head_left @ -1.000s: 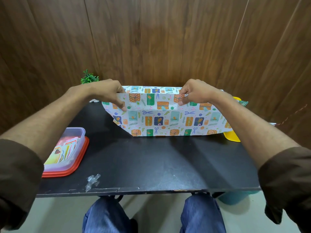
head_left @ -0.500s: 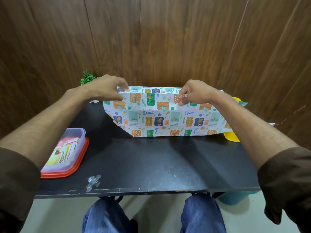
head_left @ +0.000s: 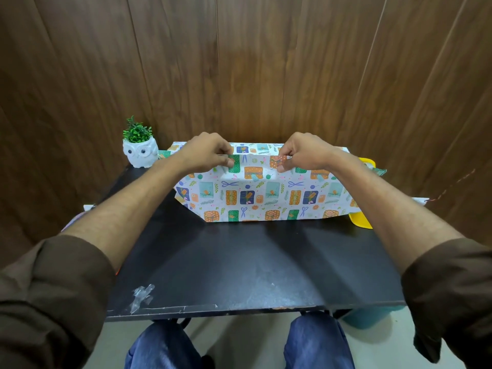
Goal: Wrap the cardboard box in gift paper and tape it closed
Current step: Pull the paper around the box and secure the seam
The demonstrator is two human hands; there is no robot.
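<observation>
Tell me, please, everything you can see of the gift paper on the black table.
The gift paper is white, printed with small orange, green and navy parcels, scissors and sprigs. It is folded up over a long shape that it hides, resting on the black table near the wall. Its left end is folded to an angle. The left hand and the right hand each pinch its top edge.

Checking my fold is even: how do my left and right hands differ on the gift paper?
The left hand pinches the gift paper at a green motif, nearer the owl pot; the right hand pinches at an orange motif, nearer the yellow container. Both grip the top edge, fingers curled.
</observation>
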